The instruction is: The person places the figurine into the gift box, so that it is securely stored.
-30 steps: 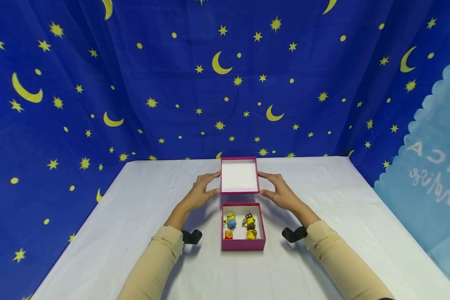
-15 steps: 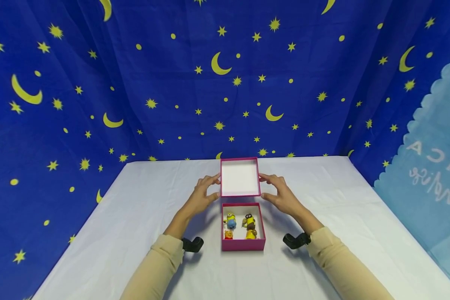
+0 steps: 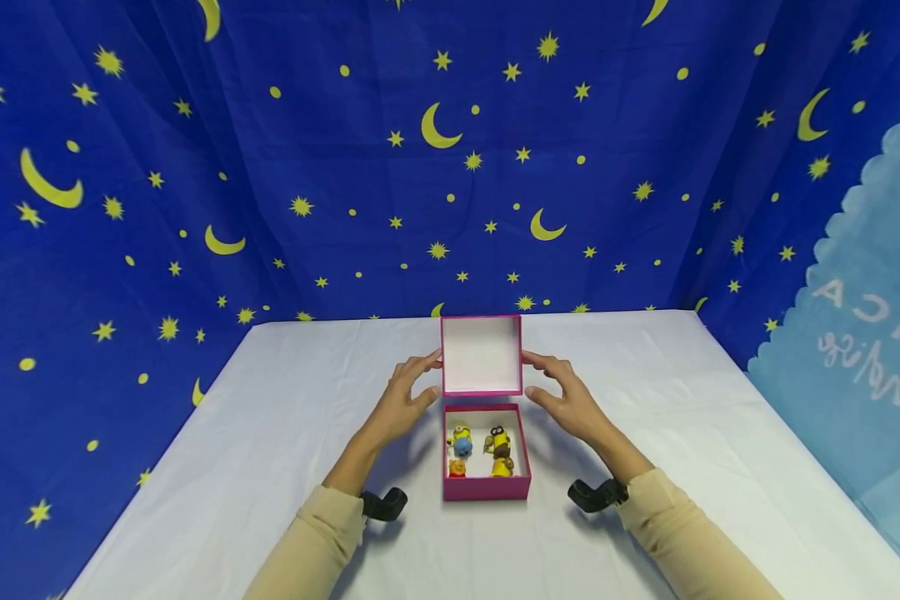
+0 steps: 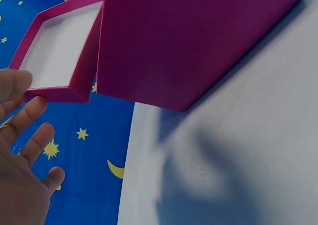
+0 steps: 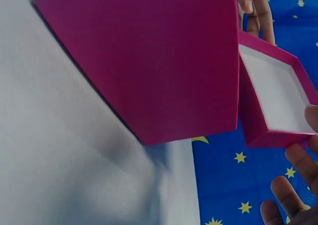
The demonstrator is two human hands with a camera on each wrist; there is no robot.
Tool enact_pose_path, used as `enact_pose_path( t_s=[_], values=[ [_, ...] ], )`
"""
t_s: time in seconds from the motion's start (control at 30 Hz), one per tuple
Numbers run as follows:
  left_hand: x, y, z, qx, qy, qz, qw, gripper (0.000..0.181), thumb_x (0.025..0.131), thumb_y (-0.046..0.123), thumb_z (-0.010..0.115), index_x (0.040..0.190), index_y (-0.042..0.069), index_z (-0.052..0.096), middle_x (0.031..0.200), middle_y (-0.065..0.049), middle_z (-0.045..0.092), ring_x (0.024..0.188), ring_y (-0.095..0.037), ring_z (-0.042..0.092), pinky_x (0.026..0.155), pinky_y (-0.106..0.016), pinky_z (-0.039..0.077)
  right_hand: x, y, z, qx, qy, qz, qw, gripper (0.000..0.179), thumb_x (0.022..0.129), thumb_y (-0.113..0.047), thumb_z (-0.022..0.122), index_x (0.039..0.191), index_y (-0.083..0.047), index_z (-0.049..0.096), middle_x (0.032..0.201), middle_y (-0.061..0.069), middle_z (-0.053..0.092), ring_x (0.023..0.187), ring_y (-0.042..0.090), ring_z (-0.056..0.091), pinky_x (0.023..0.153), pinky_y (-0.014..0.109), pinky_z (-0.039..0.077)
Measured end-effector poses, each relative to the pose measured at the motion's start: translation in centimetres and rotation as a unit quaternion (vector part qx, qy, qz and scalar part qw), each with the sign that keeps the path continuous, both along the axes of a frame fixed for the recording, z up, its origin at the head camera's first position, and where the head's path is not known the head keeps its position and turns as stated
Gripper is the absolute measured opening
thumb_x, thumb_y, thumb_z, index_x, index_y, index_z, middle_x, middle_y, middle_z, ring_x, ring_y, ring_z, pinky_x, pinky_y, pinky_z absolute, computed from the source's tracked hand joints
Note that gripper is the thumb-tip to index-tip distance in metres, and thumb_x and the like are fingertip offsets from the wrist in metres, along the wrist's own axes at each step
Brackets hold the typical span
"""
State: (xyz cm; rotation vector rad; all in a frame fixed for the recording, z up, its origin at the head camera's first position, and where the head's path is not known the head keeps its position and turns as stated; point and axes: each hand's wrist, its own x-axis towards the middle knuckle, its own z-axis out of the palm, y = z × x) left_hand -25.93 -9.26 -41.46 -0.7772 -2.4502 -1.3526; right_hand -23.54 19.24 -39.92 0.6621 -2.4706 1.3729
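Note:
A pink box lid point(image 3: 482, 356) with a white inside is held up on edge behind the box, its inner side facing me. My left hand point(image 3: 403, 400) grips the lid's left side, thumb at the front rim and fingertips on the outer wall. On the right side my right hand point(image 3: 570, 400) pinches it the same way; its other fingers are spread in the right wrist view. The open pink box point(image 3: 486, 489) stands on the table just nearer than the lid. Inside lie several small toy figures, among them a yellow one in blue point(image 3: 462, 442) and a yellow one with dark goggles point(image 3: 499, 442).
A white cloth covers the table point(image 3: 307, 375). Behind it hangs a blue curtain point(image 3: 360, 150) with yellow moons and stars, and a light blue cloth point(image 3: 870, 292) with lettering hangs at the right. Black wrist mounts point(image 3: 385, 505) jut inward beside the box.
The lid looks slightly larger, and its lower edge has come down toward the box's back rim. Both hands have shifted slightly down with it. The box and figures have stayed put.

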Motion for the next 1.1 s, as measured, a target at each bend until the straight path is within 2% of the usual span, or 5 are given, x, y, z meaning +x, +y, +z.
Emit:
enact_pose_path(
  t_s=[0.2,0.47,0.73,0.97,1.1],
  values=[
    [0.9,0.1,-0.2,0.013,0.022,0.0,0.9997,0.048,0.093,0.013,0.057,0.141,0.016,0.046,0.128,-0.007,0.06,0.118,-0.028,0.047,0.097,-0.049,0.034,1.3,-0.2,0.7,-0.019,-0.034,-0.019,0.999,0.047,0.092,-0.011,0.059,0.137,-0.006,0.047,0.139,0.016,0.051,0.125,0.033,0.044,0.107,0.056,0.032],
    [1.9,0.3,-0.5,0.043,0.004,0.004,0.9991,0.041,0.096,0.021,0.053,0.137,0.016,0.051,0.135,-0.005,0.057,0.123,-0.027,0.047,0.103,-0.051,0.033,2.4,-0.6,0.9,-0.031,-0.049,-0.049,0.9971,0.043,0.094,-0.014,0.056,0.135,-0.004,0.05,0.138,0.019,0.051,0.127,0.04,0.045,0.106,0.057,0.034],
    [3.1,0.7,-0.2,0.077,-0.048,0.009,0.9958,0.039,0.096,0.021,0.054,0.134,0.014,0.054,0.137,-0.005,0.055,0.127,-0.026,0.045,0.106,-0.054,0.031,1.2,0.0,-1.9,-0.064,-0.056,-0.061,0.9946,0.039,0.095,-0.023,0.055,0.132,-0.01,0.054,0.136,0.012,0.055,0.13,0.033,0.047,0.109,0.053,0.033],
    [3.8,1.1,-0.3,0.076,-0.067,0.024,0.9946,0.037,0.096,0.017,0.053,0.132,0.005,0.054,0.135,-0.014,0.055,0.129,-0.033,0.044,0.108,-0.056,0.029,1.9,0.0,-2.3,-0.108,-0.072,-0.062,0.9896,0.036,0.095,-0.028,0.055,0.128,-0.014,0.057,0.133,0.008,0.058,0.126,0.028,0.052,0.104,0.051,0.04],
    [4.1,1.2,-0.6,0.077,-0.064,0.03,0.9945,0.035,0.095,0.019,0.055,0.129,0.01,0.058,0.133,-0.01,0.058,0.128,-0.029,0.046,0.108,-0.055,0.03,2.2,-0.1,-2.4,-0.125,-0.072,-0.053,0.9881,0.036,0.096,-0.029,0.055,0.129,-0.014,0.056,0.133,0.006,0.059,0.126,0.023,0.052,0.102,0.036,0.042]
  ],
)
